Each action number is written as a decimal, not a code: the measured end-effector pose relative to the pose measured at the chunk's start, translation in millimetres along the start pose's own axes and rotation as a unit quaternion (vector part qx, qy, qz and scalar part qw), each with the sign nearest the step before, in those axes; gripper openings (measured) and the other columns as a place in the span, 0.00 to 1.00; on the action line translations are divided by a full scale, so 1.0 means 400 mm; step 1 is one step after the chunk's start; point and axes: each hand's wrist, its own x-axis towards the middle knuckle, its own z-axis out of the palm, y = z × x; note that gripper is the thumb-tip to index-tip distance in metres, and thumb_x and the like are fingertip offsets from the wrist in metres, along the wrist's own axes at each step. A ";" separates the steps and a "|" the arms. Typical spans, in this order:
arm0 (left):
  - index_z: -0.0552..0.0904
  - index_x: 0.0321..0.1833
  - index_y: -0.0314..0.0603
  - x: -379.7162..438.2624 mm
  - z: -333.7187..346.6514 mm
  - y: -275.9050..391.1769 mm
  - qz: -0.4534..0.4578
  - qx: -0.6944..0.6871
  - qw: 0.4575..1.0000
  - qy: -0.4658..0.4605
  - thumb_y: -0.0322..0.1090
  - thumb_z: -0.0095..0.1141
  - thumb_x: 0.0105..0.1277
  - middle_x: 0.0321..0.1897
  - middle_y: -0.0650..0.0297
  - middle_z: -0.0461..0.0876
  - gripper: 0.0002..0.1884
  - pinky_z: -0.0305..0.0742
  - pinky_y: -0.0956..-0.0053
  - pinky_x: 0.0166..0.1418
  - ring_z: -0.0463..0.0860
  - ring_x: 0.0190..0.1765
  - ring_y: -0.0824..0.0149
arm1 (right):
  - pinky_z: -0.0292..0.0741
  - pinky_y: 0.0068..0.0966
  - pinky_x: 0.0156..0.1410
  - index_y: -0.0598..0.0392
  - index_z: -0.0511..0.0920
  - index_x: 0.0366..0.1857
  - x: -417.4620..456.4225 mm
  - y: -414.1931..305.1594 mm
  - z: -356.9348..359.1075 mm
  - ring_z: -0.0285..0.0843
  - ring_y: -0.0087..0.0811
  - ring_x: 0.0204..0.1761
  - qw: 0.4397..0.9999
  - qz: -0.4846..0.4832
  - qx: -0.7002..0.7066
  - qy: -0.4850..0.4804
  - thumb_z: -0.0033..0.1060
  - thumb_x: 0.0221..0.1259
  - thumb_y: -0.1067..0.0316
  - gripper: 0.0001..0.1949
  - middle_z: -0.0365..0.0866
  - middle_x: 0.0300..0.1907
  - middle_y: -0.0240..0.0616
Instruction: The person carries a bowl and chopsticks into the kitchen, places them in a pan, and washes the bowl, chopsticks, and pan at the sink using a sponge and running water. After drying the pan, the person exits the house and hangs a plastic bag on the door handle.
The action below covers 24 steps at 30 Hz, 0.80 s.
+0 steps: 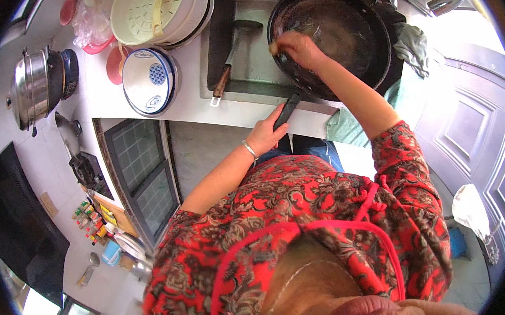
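Observation:
A large dark wok [336, 42] rests over the right part of the metal sink [258, 76]. Its black handle [287, 111] points towards me, and my left hand [268, 132], with a bracelet at the wrist, is closed around it. At the wok's left rim is my right hand [300, 49], fingers curled on a small yellowish-brown thing, blurred and too small to name. Inside the sink, left of the wok, a metal spatula with a brown wooden handle [222, 83] leans over the front edge.
White bowls with blue patterns [147, 81] and stacked colanders [161, 14] stand left of the sink. A grey cloth [411, 47] lies right of the wok, and a green cloth [348, 126] hangs over the counter edge. A steamer pot [32, 89] stands far left.

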 end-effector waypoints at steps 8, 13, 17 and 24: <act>0.60 0.76 0.51 0.012 -0.008 -0.016 -0.001 0.001 1.000 0.015 0.42 0.54 0.71 0.22 0.61 0.78 0.32 0.75 0.72 0.25 0.77 0.18 0.69 | 0.72 0.35 0.61 0.53 0.79 0.37 -0.190 -0.055 -0.167 0.71 0.43 0.55 0.934 -0.076 -0.195 -0.290 0.53 0.51 0.71 0.09 0.77 0.48 0.39; 0.61 0.75 0.50 0.019 -0.019 -0.015 -0.018 0.006 1.000 0.010 0.43 0.55 0.71 0.22 0.61 0.79 0.31 0.76 0.71 0.25 0.78 0.17 0.69 | 0.70 0.36 0.63 0.52 0.80 0.46 -0.095 -0.082 -0.229 0.67 0.40 0.61 0.868 -0.081 -0.424 -0.244 0.57 0.50 0.69 0.16 0.74 0.56 0.34; 0.62 0.75 0.52 0.015 -0.017 -0.005 -0.011 0.012 1.000 0.014 0.43 0.55 0.70 0.22 0.61 0.79 0.31 0.76 0.71 0.25 0.78 0.17 0.69 | 0.69 0.34 0.62 0.50 0.86 0.35 0.016 -0.004 -0.255 0.67 0.38 0.61 0.825 -0.107 -0.527 -0.175 0.61 0.45 0.67 0.12 0.75 0.57 0.33; 0.64 0.74 0.51 0.019 -0.012 -0.020 0.014 0.035 0.998 0.040 0.42 0.55 0.71 0.22 0.59 0.80 0.30 0.77 0.71 0.26 0.79 0.18 0.69 | 0.72 0.42 0.49 0.50 0.85 0.31 0.028 0.162 -0.437 0.71 0.42 0.50 0.676 -0.024 -0.703 -0.221 0.58 0.49 0.61 0.09 0.78 0.44 0.35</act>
